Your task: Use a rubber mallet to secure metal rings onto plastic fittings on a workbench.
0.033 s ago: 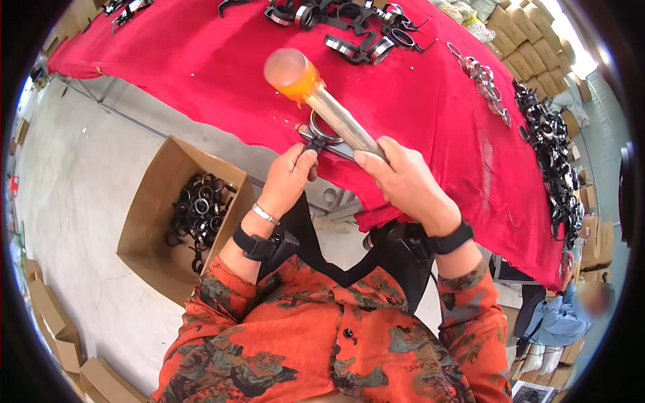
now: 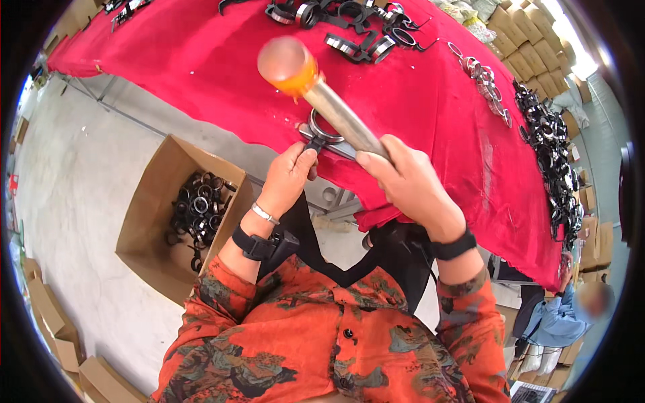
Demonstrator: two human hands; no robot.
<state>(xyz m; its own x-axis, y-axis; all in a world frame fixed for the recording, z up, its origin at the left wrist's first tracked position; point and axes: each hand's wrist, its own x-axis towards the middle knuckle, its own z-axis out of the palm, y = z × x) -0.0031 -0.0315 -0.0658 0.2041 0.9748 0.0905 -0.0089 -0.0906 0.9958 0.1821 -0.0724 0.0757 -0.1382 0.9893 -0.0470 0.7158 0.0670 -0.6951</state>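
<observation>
My right hand (image 2: 410,178) is wrapped round the metal handle of a mallet (image 2: 346,121). The mallet's head, orange with a pale rounded face, is raised over the table and points up and to the left. Below the handle lies a ring with a black bracket (image 2: 327,127), set on a flat metal bar (image 2: 341,149) at the table's near edge. Thumb and fingers of my left hand (image 2: 289,173) pinch the bracket's black end. Part of the ring is hidden behind the mallet handle.
A red cloth (image 2: 222,80) covers the table. Black brackets with rings (image 2: 356,47) lie at the far side, loose rings (image 2: 484,84) and a black heap (image 2: 547,148) to the right. An open cardboard box (image 2: 151,221) holding similar parts stands at left. A person (image 2: 568,312) sits at lower right.
The mallet's head has risen slightly and shifted left, and my right wrist has moved a little lower and to the right. My left hand and the bracket stay in place.
</observation>
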